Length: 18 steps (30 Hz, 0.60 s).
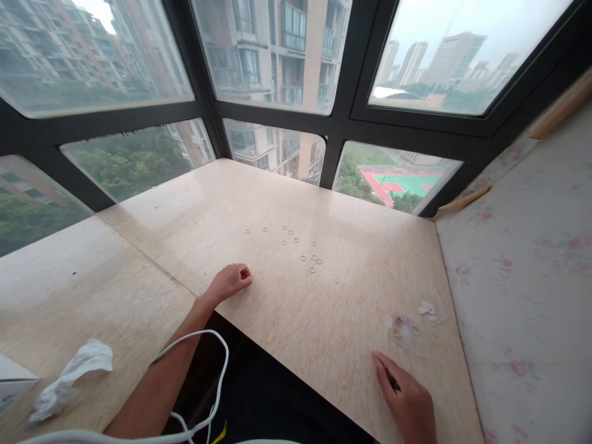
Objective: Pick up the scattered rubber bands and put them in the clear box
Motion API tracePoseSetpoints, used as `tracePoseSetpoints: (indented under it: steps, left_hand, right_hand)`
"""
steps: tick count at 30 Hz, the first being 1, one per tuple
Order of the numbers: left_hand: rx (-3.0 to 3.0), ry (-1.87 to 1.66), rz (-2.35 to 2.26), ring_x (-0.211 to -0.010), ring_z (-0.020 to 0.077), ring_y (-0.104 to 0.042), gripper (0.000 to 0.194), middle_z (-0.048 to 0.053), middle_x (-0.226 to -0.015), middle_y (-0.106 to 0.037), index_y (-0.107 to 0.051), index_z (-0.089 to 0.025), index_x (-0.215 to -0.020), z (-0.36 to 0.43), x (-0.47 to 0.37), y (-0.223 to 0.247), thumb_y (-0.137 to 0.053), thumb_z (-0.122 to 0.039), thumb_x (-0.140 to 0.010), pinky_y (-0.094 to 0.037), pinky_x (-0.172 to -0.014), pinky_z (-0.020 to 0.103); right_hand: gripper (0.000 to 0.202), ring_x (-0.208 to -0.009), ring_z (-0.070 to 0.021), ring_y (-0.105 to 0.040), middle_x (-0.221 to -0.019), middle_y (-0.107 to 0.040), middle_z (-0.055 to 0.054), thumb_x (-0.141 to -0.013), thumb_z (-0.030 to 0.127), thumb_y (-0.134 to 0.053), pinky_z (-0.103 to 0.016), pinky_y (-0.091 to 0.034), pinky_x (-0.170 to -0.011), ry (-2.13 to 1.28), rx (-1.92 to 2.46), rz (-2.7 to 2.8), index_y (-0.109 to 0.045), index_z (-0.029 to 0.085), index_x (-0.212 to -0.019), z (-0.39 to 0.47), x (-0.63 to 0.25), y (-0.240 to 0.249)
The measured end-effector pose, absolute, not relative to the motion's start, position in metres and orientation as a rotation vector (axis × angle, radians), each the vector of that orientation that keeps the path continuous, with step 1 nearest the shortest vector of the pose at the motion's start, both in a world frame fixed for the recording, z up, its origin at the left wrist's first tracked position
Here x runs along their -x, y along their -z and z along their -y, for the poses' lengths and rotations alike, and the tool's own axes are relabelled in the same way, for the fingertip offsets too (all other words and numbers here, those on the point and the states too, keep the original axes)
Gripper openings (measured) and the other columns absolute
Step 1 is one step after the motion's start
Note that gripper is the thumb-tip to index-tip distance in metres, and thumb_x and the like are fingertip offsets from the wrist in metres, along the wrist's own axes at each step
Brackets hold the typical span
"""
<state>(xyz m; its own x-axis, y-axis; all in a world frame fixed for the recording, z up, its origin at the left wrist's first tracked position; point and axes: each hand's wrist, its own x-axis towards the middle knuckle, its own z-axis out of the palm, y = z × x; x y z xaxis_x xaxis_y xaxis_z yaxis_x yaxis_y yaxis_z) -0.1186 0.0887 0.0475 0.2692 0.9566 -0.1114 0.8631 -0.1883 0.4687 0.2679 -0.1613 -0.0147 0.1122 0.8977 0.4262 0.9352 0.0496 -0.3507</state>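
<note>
My left hand (231, 280) rests on the marble-patterned sill (287, 314) left of centre, its fingers curled together; whatever they hold, if anything, is hidden. Several thin small rings (296, 240) lie scattered on the surface beyond it. At the lower right, my right hand (402, 394) has thumb and index finger pressed together near the sill's front edge, and nothing can be made out between the tips. Just beyond it is a clear plastic box (407, 333) with small red and yellow pieces inside. Small white pieces (427, 309) sit by the box.
A crumpled white tissue (74, 379) and a white box (13, 385) are at the lower left. A white cable (224, 351) loops over my left forearm. Dark-framed windows (340, 123) border the far side, and a floral wall (522, 296) stands on the right.
</note>
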Motion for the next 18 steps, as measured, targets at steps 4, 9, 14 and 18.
tracePoseSetpoints:
  steps: [4, 9, 14, 18]
  left_hand:
    - [-1.623, -0.605, -1.385, -0.056, 0.0121, -0.054, 0.018, 0.001, -0.071, -0.063, -0.059, -0.017, -0.076, -0.074, 0.107, -0.05, -0.058, -0.035, -0.075, -0.04, -0.051, 0.023]
    - [-1.21, -0.893, -1.107, -0.046, 0.0054, -0.045, 0.025, 0.001, -0.07, -0.064, -0.058, -0.015, -0.077, -0.06, 0.079, -0.061, -0.069, -0.036, -0.072, -0.034, -0.043, 0.019]
    - [-1.101, -0.971, -0.958, -0.048, 0.0046, -0.048, 0.027, 0.002, -0.071, -0.066, -0.061, -0.013, -0.082, -0.061, 0.037, -0.067, -0.075, -0.033, -0.07, -0.037, -0.046, 0.018]
    - [-1.143, -0.93, -0.889, -0.051, 0.0064, -0.053, 0.031, 0.005, -0.075, -0.069, -0.063, -0.013, -0.087, -0.064, -0.012, -0.071, -0.076, -0.033, -0.068, -0.041, -0.047, 0.019]
  right_hand:
    - [0.043, -0.075, -0.0212, -0.073, -0.09, -0.075, -0.008, -0.095, 0.041, -0.041, -0.026, -0.057, -0.064, 0.094, 1.852, 1.781, -0.076, 0.016, -0.095, 0.161, -0.266, 0.013]
    - [0.042, -0.077, -0.0214, -0.072, -0.092, -0.075, -0.009, -0.095, 0.04, -0.04, -0.028, -0.057, -0.067, 0.039, 1.889, 1.751, -0.075, 0.017, -0.097, 0.16, -0.264, 0.01]
    - [0.038, -0.08, -0.0219, -0.072, -0.094, -0.075, -0.009, -0.094, 0.038, -0.041, -0.031, -0.057, -0.071, -0.056, 1.915, 1.695, -0.075, 0.02, -0.099, 0.16, -0.262, 0.008]
    - [0.036, -0.08, -0.0219, -0.072, -0.093, -0.075, -0.008, -0.094, 0.036, -0.042, -0.032, -0.056, -0.07, -0.079, 1.921, 1.653, -0.074, 0.02, -0.099, 0.16, -0.26, 0.007]
